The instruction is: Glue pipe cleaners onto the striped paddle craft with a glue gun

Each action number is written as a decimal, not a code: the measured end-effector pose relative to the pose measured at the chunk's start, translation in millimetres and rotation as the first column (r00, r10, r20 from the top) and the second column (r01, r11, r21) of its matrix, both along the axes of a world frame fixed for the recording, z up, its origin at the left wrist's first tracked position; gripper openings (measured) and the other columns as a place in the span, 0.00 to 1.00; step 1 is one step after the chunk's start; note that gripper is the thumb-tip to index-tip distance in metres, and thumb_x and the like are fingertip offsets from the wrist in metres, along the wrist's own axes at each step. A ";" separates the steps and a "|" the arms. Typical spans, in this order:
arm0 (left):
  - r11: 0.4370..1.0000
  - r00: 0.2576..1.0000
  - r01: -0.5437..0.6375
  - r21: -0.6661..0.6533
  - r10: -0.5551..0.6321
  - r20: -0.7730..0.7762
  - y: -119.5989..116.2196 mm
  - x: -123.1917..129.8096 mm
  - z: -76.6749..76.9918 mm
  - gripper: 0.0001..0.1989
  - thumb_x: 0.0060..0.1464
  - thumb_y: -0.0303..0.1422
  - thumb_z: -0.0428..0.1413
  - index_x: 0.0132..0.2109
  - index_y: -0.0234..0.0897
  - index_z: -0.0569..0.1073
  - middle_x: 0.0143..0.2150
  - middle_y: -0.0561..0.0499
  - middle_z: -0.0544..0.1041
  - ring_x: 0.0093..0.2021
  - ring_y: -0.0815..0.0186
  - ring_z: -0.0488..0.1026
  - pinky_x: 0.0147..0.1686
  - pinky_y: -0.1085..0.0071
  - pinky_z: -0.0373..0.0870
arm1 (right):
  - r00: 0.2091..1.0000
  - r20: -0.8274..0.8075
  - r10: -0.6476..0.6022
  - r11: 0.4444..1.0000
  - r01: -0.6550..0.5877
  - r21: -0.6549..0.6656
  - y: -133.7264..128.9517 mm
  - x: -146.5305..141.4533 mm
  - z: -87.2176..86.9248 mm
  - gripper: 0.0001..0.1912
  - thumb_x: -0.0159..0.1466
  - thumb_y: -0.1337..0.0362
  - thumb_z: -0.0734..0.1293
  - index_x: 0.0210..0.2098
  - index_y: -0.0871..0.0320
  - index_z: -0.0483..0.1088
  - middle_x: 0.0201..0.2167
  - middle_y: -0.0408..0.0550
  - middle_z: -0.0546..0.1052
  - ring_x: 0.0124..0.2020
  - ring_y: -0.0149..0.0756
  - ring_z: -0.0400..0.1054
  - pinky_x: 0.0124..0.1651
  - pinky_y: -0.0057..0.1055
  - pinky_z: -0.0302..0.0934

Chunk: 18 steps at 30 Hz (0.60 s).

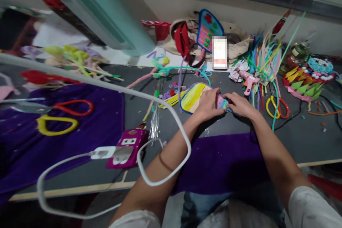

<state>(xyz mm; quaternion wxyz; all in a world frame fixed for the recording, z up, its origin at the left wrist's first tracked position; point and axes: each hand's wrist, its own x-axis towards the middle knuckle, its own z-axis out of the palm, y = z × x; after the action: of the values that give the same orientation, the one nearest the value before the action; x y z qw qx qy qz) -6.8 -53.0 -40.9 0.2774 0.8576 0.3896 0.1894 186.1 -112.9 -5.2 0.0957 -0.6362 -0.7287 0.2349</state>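
Note:
A flat craft piece (192, 98) with yellow and cream stripes and a blue and purple edging lies on the dark table. My left hand (208, 106) rests over its right part, with fingers bent onto the pink and blue end. On the right side, my right hand (239, 105) pinches the blue edge of that same end with thumb and fingers. Both hands are close together, and part of the piece is hidden under them. Behind it, a striped pencil-like bundle (171, 102) of yellow strips lies beside small purple and red beads (171, 93).
A pink glue gun (250, 82) and scissors (283, 108) lie right. Pipe cleaners (267, 57) stand behind. A white cable (171, 105) loops over my left forearm. Left are a magenta power strip (129, 148), larger scissors (73, 108) and purple cloth (101, 128). A phone (220, 54) stands behind.

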 end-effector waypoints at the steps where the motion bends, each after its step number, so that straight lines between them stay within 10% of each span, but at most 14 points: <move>1: 1.000 1.000 0.001 0.002 -0.001 0.002 0.5 -0.5 -1.2 0.46 0.47 0.45 0.66 0.69 0.36 0.60 0.63 0.37 0.70 0.63 0.42 0.64 0.66 0.44 0.62 | 1.000 0.001 0.000 1.000 0.000 -0.003 -0.3 -0.9 1.0 0.23 0.70 0.68 0.66 0.64 0.52 0.69 0.49 0.52 0.74 0.51 0.44 0.71 0.52 0.38 0.63; 18: 0.998 0.999 0.041 0.048 -0.041 0.007 8.7 -5.0 -7.3 0.42 0.47 0.45 0.68 0.66 0.40 0.63 0.60 0.37 0.71 0.61 0.40 0.68 0.63 0.40 0.64 | 0.999 -0.020 -0.034 0.999 0.033 -0.037 -5.5 -7.8 9.9 0.22 0.71 0.67 0.66 0.64 0.52 0.70 0.52 0.54 0.73 0.53 0.44 0.71 0.55 0.38 0.65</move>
<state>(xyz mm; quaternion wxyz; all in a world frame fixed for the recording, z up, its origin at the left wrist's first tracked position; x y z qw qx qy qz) -11.8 -44.3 -48.2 0.2621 0.8710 0.3663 0.1964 178.3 -118.4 4.8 0.0954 -0.6476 -0.7125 0.2528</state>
